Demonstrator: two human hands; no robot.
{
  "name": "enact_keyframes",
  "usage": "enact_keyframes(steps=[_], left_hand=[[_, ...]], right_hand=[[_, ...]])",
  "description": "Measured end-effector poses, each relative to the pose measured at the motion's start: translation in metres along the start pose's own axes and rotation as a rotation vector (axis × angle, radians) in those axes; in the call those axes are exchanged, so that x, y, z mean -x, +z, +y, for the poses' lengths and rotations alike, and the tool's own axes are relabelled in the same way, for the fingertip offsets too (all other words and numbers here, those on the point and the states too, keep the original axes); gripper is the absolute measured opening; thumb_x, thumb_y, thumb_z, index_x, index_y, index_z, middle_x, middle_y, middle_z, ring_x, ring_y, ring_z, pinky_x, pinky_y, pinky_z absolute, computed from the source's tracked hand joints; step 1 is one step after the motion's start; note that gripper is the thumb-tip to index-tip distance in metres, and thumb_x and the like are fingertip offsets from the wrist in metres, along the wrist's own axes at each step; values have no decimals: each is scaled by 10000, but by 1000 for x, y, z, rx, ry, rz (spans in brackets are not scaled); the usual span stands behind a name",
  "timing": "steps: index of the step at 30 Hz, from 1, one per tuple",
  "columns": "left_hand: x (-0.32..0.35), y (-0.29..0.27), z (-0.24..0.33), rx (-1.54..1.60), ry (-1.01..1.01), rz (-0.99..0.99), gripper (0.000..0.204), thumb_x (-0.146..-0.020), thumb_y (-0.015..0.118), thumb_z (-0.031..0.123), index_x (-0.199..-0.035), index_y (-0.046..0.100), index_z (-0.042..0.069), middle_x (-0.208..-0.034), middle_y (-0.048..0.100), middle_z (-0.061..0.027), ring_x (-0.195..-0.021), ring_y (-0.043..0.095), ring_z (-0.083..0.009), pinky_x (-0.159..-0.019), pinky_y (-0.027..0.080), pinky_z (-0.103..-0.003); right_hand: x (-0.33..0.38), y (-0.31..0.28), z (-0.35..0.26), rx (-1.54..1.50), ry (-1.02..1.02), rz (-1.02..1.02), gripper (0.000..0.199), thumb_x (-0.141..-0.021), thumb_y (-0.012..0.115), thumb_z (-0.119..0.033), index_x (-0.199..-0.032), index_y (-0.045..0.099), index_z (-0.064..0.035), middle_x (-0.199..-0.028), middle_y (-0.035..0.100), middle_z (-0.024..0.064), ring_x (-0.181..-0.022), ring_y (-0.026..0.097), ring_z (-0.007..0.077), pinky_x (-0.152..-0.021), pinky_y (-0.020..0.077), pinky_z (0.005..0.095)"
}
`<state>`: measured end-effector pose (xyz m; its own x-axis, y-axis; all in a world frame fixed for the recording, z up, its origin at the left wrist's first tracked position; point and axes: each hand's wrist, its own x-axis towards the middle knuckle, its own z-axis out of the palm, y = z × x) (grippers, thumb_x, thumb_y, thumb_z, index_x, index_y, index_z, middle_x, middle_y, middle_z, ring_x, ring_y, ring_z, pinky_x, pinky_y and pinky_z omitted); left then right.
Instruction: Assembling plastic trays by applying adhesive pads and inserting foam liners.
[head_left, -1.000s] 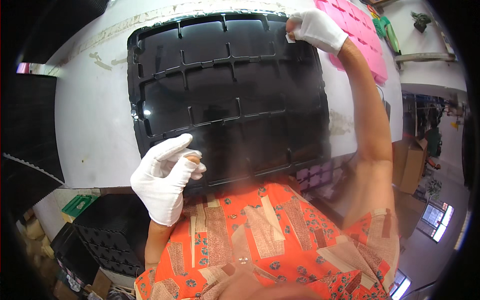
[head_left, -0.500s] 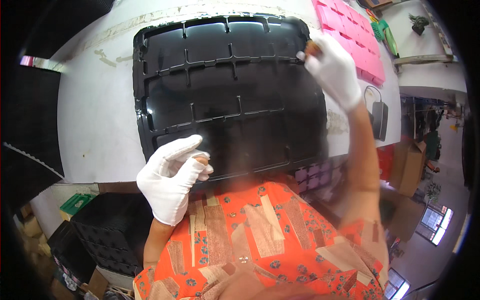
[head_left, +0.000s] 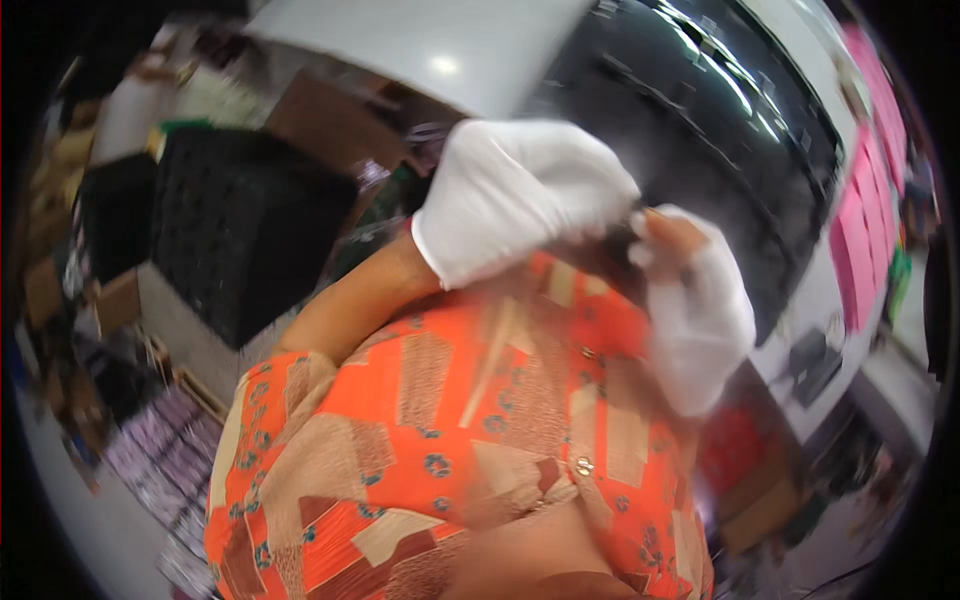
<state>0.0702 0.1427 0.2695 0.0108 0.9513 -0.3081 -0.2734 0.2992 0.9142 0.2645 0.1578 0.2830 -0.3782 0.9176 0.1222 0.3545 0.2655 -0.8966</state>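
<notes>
My two hands, in white gloves with some fingertips bare, are close together in front of my chest, by the near edge of a glossy black moulded plastic tray. My left hand is bent over with its fingers curled down and mostly hidden under the glove. My right hand is closed, its bare fingertips bent toward the left hand's fingertips. A tiny dark spot shows where the fingertips meet, too blurred to name. The tray lies on a white table, with nothing of my hands on it.
Pink moulded trays lie beyond the black one at the right, near a small dark box-shaped device. At the left stand a stack of black trays, cardboard boxes and wrapped pale purple packs on the floor.
My right hand has come back from the tray's far right corner to my left hand. The view has turned left, so the tray now sits at the upper right.
</notes>
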Motion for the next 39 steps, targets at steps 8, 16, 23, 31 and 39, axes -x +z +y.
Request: enact_keyframes(steps=[8,16,23,31,39], left_hand=[[-42,-185,-182,-130,-34,835,176,-826,718,128,-927,744,-13,-765,718,-84,-661,678,-138,-559,513,-253],[-177,-288,-308,-1065,-294,806,521,-822,704,453,-1177,687,72,-1130,688,-133,-982,663,-298,-881,523,-389],[-128,-334,-268,-726,-251,660,763,-820,726,490,-1408,508,54,-1333,615,-130,-1248,553,-296,-1035,440,-391],[-179,-369,-287,-1747,-208,87,508,-763,768,405,-1158,647,111,-1145,700,-71,-995,682,-247,-843,548,-369],[-118,-340,-243,-1742,-23,479,220,-730,765,342,-914,775,222,-1032,740,-32,-923,709,-236,-807,571,-345]], right_hand=[[13,0,1,-122,134,92,212,-914,561,57,-1109,638,83,-997,680,119,-837,632,142,-805,506,245],[32,6,-4,-50,288,143,200,-931,527,91,-1087,651,66,-1076,631,151,-914,658,184,-828,533,291],[-35,12,-54,101,102,51,464,-892,599,-131,-1340,524,-36,-1131,674,119,-947,687,228,-870,538,329],[-48,40,-20,-219,-224,-210,457,-869,641,-171,-1279,544,7,-1072,663,187,-1001,648,347,-919,513,372],[134,-307,73,-711,-378,1661,180,-975,490,-136,-1110,597,-87,-971,657,88,-870,635,233,-735,535,385]])
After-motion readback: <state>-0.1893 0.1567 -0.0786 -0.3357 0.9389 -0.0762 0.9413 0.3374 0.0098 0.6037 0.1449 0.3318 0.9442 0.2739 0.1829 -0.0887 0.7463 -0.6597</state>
